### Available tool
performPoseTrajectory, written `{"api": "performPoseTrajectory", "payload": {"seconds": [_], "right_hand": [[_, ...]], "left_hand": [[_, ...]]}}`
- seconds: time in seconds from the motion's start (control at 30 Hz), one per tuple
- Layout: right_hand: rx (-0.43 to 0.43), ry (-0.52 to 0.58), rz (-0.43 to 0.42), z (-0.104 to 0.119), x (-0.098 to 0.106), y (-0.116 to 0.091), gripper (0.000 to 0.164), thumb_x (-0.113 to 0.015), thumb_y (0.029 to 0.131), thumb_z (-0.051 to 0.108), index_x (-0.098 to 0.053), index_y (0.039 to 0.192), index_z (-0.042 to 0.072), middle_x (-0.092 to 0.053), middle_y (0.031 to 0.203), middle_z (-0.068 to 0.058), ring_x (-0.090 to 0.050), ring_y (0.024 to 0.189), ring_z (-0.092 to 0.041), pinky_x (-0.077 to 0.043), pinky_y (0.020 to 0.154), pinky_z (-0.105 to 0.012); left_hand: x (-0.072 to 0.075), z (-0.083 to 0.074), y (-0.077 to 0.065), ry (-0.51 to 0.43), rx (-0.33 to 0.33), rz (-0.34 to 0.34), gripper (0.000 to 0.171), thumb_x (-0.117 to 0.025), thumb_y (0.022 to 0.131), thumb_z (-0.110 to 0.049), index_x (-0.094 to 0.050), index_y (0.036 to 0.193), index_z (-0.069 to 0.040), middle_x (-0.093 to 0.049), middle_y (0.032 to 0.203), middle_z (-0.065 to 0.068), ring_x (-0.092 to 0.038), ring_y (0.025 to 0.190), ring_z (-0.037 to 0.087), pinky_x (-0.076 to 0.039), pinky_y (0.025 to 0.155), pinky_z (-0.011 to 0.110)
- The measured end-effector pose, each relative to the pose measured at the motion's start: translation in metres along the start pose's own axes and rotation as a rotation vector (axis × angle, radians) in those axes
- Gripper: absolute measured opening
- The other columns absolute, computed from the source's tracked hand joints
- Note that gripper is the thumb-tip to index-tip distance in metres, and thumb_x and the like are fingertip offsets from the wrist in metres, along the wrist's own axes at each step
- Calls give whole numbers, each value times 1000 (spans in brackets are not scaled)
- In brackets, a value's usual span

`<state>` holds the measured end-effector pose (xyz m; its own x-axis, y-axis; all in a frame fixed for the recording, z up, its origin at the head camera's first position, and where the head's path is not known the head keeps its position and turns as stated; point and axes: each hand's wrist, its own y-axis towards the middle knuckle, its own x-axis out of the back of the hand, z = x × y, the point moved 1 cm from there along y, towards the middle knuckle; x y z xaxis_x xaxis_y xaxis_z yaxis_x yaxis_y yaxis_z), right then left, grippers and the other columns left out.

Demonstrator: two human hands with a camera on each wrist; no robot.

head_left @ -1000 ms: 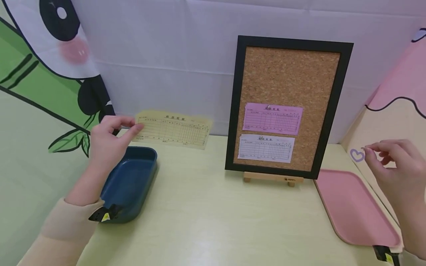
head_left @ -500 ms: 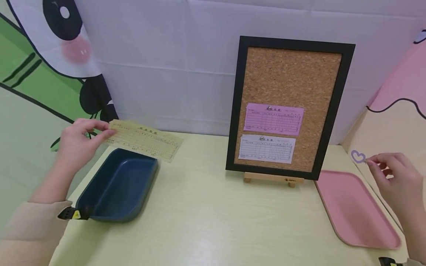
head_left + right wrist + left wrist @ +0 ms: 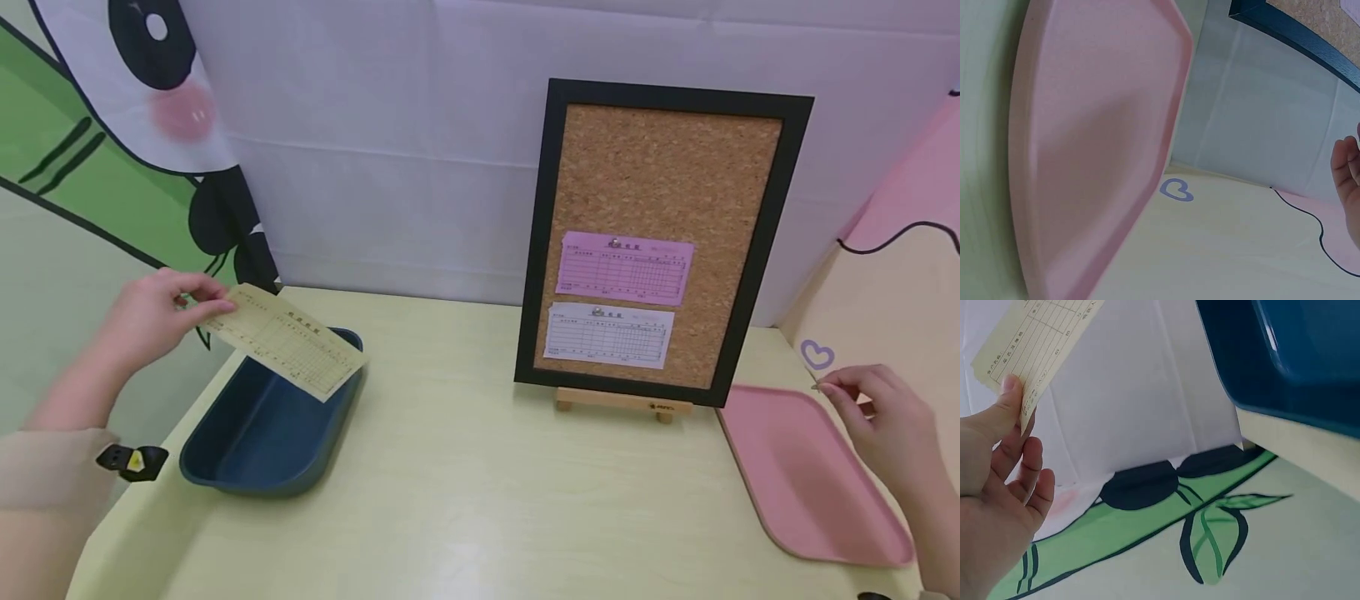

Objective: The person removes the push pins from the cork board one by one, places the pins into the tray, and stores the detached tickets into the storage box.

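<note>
My left hand (image 3: 161,321) pinches one end of a yellow receipt slip (image 3: 288,337) between thumb and fingers. The slip slants down over the deep blue tray (image 3: 258,450); in the left wrist view its near end lies under my thumb. On the far right, above the pink tray (image 3: 802,467), my right hand (image 3: 885,425) pinches a tiny shiny thumbtack (image 3: 816,387), mostly hidden by the fingertips. A black-framed corkboard (image 3: 667,167) carries a pink receipt (image 3: 625,271) and, below it, a white receipt (image 3: 609,337), each with a tack at its top.
A small wooden easel (image 3: 622,402) supports the corkboard on the pale wooden table (image 3: 465,467). Behind stands a white cloth backdrop (image 3: 390,167) with printed cartoon figures. A printed purple heart (image 3: 817,355) is on the backdrop at the right.
My left hand has moved left and slightly down, bringing the yellow slip over the blue tray with its far end lower. My right hand has dropped a little, still pinching the tack.
</note>
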<state>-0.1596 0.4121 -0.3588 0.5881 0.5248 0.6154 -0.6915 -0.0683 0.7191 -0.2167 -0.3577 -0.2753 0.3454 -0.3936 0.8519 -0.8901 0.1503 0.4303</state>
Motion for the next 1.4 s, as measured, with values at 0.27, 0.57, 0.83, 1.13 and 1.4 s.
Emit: {"api": "performPoseTrajectory", "payload": {"seconds": [0.27,0.57,0.83,1.13,1.4], "right_hand": [[-52,-22,110,-20,-8,-9,9,-68,82,-4,-65,88,1,-43,90,35,-39,77,21,-34,62,1],[-30,-33,183,-37,-23,-19,11,-69,81,-2,-66,86,7,-44,91,37,-38,76,21,-36,61,-4],[-53,-65,289,-54,-33,-23,10,-71,81,3,-66,83,10,-53,82,17,-39,70,15,-35,58,-11],[-85,-93,442,-69,-41,-29,8,-70,84,8,-64,83,14,-48,71,13,-37,64,4,-31,52,-21],[-90,-88,531,-75,-43,-40,11,-72,81,7,-65,83,14,-50,73,13,-37,65,4,-33,56,-21]], "left_hand": [[0,20,7,131,-70,79,6,-74,81,-17,-69,81,-14,-64,77,0,-48,73,15,-36,65,31],[-11,33,14,163,-117,244,8,-77,78,-14,-70,80,-16,-66,74,-5,-48,61,6,-39,58,27],[-31,34,16,186,-129,319,9,-77,76,-10,-70,79,-15,-62,79,-1,-46,77,20,-38,63,34],[-63,26,16,231,-172,405,12,-79,73,-12,-70,76,-19,-61,76,-5,-47,78,20,-38,66,35],[-85,22,16,223,-247,430,13,-81,71,-13,-71,73,-21,-59,74,-6,-47,73,16,-41,62,31]]}}
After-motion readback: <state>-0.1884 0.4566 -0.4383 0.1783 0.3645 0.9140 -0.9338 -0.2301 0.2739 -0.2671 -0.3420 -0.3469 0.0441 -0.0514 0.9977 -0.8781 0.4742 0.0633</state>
